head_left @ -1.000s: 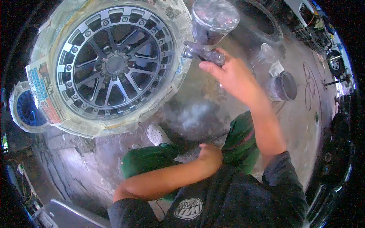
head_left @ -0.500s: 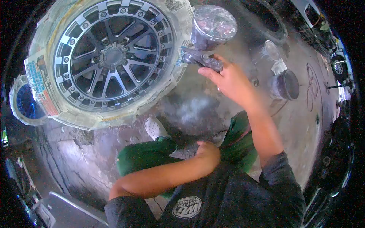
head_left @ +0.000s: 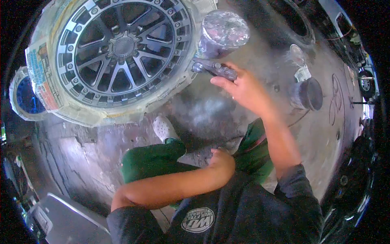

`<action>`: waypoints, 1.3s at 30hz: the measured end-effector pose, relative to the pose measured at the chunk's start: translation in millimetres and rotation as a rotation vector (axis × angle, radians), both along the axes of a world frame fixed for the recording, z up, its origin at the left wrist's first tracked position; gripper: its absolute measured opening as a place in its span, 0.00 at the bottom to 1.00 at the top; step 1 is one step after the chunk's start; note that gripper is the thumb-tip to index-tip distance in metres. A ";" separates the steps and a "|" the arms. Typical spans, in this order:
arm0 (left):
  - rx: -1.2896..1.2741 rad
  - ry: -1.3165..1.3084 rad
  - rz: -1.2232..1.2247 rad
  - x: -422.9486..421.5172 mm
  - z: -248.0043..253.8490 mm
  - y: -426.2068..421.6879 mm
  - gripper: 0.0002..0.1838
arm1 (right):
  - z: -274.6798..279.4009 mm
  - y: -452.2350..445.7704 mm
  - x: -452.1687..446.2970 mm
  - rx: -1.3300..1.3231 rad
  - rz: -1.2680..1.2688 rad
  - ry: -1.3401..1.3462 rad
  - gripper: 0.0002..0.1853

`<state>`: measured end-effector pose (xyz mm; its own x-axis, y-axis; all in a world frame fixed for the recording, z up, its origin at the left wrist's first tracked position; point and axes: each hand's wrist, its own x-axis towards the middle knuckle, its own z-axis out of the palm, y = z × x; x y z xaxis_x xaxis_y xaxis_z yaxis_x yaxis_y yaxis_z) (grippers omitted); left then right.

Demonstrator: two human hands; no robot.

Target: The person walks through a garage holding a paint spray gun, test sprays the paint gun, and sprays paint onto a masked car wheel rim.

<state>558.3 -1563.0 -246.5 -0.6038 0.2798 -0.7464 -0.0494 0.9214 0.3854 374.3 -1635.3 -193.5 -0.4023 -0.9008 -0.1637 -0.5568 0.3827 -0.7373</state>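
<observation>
Two hands, one spray gun (right-held), two buckets.

At 6 o'clock, the shirt bears an oval badge with large pale letters, apparently including a W; its smaller lettering cannot be read with certainty. Newspaper at the wheel's 8 o'clock carries blue and reddish print, too blurred to read.

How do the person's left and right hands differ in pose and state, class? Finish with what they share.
The right hand grips a spray gun; whether the left hand holds anything is hidden.
The right hand reaches forward near the wheel; the left hand lies low by the green trousers.
Both hands are bare.
</observation>
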 end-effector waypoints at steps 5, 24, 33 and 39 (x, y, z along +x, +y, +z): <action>0.019 0.003 0.001 3.6 -3.0 2.2 0.20 | -7.9 -1.1 0.4 -0.068 -0.020 0.009 0.30; -0.056 0.081 -0.013 12.1 -2.4 15.3 0.19 | -58.4 -4.8 21.6 -0.042 0.035 -0.124 0.30; -0.029 0.088 0.041 16.2 6.9 15.7 0.18 | -59.9 -0.8 41.4 -0.038 0.081 -0.279 0.29; -0.071 0.111 0.117 20.4 4.8 23.5 0.17 | -72.5 -4.3 61.0 -0.069 0.069 -0.277 0.25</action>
<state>578.7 -1539.5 -241.8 -0.7091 0.1517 -0.6885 -0.1183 0.9371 0.3284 435.2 -1639.6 -266.0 -0.2883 -0.9373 -0.1959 -0.3540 0.2944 -0.8877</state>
